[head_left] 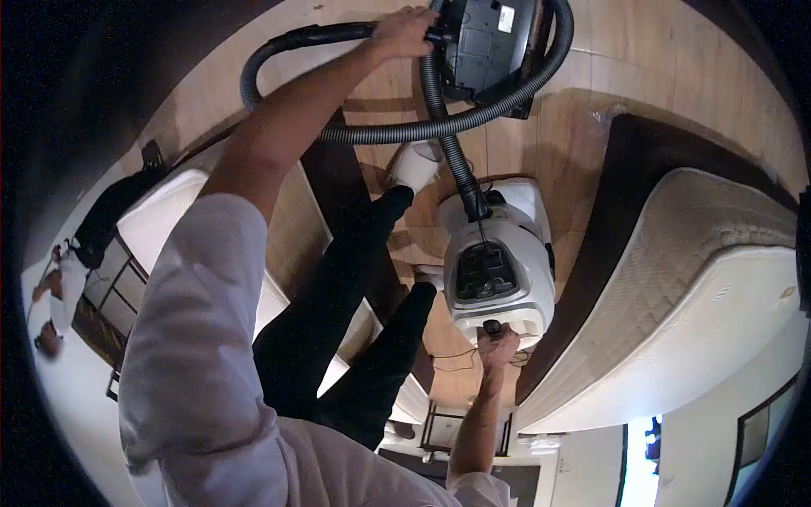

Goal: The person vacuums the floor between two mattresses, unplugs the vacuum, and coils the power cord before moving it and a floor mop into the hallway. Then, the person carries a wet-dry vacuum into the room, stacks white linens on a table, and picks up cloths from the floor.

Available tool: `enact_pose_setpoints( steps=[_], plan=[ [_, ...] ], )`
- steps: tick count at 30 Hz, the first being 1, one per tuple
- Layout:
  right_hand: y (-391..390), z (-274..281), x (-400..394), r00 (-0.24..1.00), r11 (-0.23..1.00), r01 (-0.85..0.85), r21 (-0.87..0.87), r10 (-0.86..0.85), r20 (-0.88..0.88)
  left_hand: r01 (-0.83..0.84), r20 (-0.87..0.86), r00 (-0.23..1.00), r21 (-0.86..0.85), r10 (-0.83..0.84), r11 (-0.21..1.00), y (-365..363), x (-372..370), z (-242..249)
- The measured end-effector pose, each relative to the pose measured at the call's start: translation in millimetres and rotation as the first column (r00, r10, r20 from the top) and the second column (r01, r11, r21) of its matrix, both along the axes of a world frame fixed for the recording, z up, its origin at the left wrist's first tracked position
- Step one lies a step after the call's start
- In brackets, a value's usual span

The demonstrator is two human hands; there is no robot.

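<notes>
A white and grey canister vacuum cleaner (541,279) stands on the floor between the beds, with a dark recessed panel on top. My right hand (498,345) is closed round the handle at its near end. From the canister's far end runs a black ribbed hose (456,165), looping over the floor. My left hand (405,34), arm stretched far out, grips the black tube at the hose's end. Right beside that hand lies a black boxy piece (481,63) with a white label, framed by the hose loop.
Bare mattresses on dark bed bases flank the floor, one mattress (676,279) at right, another bed (296,211) under my legs. My white shoes (416,165) are on the wood-look floor (625,68). A thin cord (456,362) trails near the canister. Another person (59,296) is at far left.
</notes>
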State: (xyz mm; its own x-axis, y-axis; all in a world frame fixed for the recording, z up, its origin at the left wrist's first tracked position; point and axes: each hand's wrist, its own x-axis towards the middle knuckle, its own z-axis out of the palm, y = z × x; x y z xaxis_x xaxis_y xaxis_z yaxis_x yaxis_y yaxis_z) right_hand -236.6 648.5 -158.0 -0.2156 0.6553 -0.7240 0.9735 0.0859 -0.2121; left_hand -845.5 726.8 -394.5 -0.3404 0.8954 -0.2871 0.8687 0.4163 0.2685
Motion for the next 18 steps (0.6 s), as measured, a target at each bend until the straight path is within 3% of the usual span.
enact_pose_setpoints(
  steps=[2, 4, 5, 6, 7, 8, 9, 11, 12, 14, 15, 17, 18],
  plan=[
    [4.5, 2.7, -2.9, 0.997, 0.997, -0.08, -0.024, 0.079, -0.021, 0.044, 0.025, 0.999, -0.044, -0.043, 0.998, 3.7, -8.3, -24.0],
    [2.6, 0.8, -1.9, 0.997, 0.995, -0.059, -0.085, 0.063, 0.04, 0.102, 0.111, 0.992, -0.507, -0.053, 0.856, 4.6, -7.3, -47.1],
    [1.0, -1.3, -2.1, 0.995, 0.995, -0.039, -0.094, 0.048, 0.091, 0.06, -0.031, 0.997, -0.263, -0.071, 0.963, -0.2, -2.8, -65.3],
    [1.8, -0.9, -1.1, 0.989, 0.994, -0.023, -0.105, 0.038, 0.141, 0.061, -0.024, 0.997, -0.267, -0.07, 0.962, 2.1, -5.1, -83.4],
    [-2.4, -5.7, 4.9, 1.0, 0.998, -0.003, -0.068, 0.004, 0.015, -0.011, 0.022, 1.0, -0.346, 0.02, 0.938, 7.1, -7.4, -99.8],
    [-5.0, -8.2, 11.7, 1.0, 0.998, -0.007, -0.068, 0.008, 0.018, -0.079, 0.057, 0.992, -0.422, 0.114, 0.903, 10.9, -7.6, -114.8],
    [-3.8, -7.1, 8.7, 0.998, 0.998, -0.053, -0.043, 0.054, 0.023, -0.082, 0.056, 0.992, -0.42, 0.117, 0.904, 19.1, -3.6, -96.9],
    [-0.2, -2.7, 2.6, 0.995, 0.995, -0.097, -0.019, 0.097, 0.03, 0.05, 0.121, 0.992, -0.599, 0.028, 0.799, 38.2, 6.2, -26.8],
    [3.8, 0.6, -1.9, 0.994, 0.995, -0.05, -0.087, 0.058, 0.089, 0.052, 0.119, 0.993, -0.598, 0.024, 0.8, 35.2, 2.8, -28.7],
    [5.3, -0.9, -3.7, 0.989, 0.989, 0.005, -0.149, 0.017, 0.149, 0.096, 0.129, 0.99, -0.337, -0.055, 0.937, 14.5, -1.8, -49.8],
    [3.0, 0.0, -2.5, 0.99, 0.993, -0.034, -0.113, 0.049, 0.135, 0.1, 0.133, 0.989, -0.338, -0.057, 0.936, 2.1, -2.4, -71.5],
    [-0.2, -4.3, 9.5, 0.992, 0.99, -0.051, -0.13, 0.066, 0.112, 0.194, -0.084, 0.98, 0.143, -0.183, 0.971, -13.7, -9.2, -101.4],
    [1.1, -4.0, 4.0, 0.992, 0.991, -0.053, -0.127, 0.066, 0.104, 0.194, -0.092, 0.979, 0.144, -0.183, 0.97, -7.6, -8.4, -85.2]
  ],
)
